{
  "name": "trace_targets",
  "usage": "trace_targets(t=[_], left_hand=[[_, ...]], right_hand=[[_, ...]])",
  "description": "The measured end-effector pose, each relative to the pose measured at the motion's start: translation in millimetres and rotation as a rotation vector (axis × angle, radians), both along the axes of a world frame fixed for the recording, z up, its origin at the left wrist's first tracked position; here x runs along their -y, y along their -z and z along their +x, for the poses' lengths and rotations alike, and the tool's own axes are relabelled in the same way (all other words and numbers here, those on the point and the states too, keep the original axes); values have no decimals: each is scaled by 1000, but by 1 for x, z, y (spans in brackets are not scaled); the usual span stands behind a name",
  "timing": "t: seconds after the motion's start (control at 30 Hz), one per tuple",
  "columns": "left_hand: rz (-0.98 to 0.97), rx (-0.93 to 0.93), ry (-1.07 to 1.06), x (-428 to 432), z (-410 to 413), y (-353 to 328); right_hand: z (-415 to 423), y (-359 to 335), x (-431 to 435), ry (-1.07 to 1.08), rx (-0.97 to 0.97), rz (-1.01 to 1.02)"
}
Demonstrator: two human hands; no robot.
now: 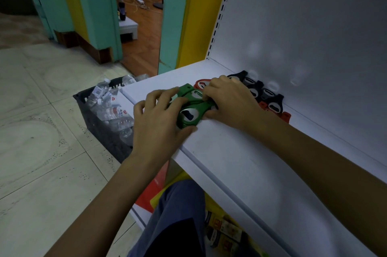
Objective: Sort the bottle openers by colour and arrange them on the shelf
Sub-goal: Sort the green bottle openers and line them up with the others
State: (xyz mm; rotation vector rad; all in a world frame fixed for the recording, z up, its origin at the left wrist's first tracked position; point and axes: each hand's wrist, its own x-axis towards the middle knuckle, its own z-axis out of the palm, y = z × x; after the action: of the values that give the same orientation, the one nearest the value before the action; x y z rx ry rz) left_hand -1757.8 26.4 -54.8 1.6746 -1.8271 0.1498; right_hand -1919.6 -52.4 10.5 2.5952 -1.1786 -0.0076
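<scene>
Here, green bottle openers [200,108] at the shelf [230,152] edge, gripped between curled fingers of left hand [157,122] and right hand [232,103].

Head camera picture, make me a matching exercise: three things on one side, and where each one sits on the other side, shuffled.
Things
1. green openers
2. black openers
3. crate

Places
A. on the floor
B. at the front edge of the shelf
C. in a row along the back panel

Pairs: 1-B, 2-C, 3-A
</scene>
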Motion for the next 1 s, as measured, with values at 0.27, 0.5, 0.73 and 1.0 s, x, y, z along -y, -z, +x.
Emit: trace_targets(t=[0.27, 0.5, 0.73, 1.0], left_hand=[[-74, 81, 215, 7, 10, -5], [-54, 185, 300, 10, 12, -10], [-83, 246, 416, 2, -15, -29], [-181, 246, 810, -24, -139, -32]], right_hand=[[-2, 0, -1, 5, 30, 16], [-5, 5, -5, 33, 3, 16], [-37, 14, -48, 109, 138, -25], [-154, 22, -129, 505, 263, -23]])
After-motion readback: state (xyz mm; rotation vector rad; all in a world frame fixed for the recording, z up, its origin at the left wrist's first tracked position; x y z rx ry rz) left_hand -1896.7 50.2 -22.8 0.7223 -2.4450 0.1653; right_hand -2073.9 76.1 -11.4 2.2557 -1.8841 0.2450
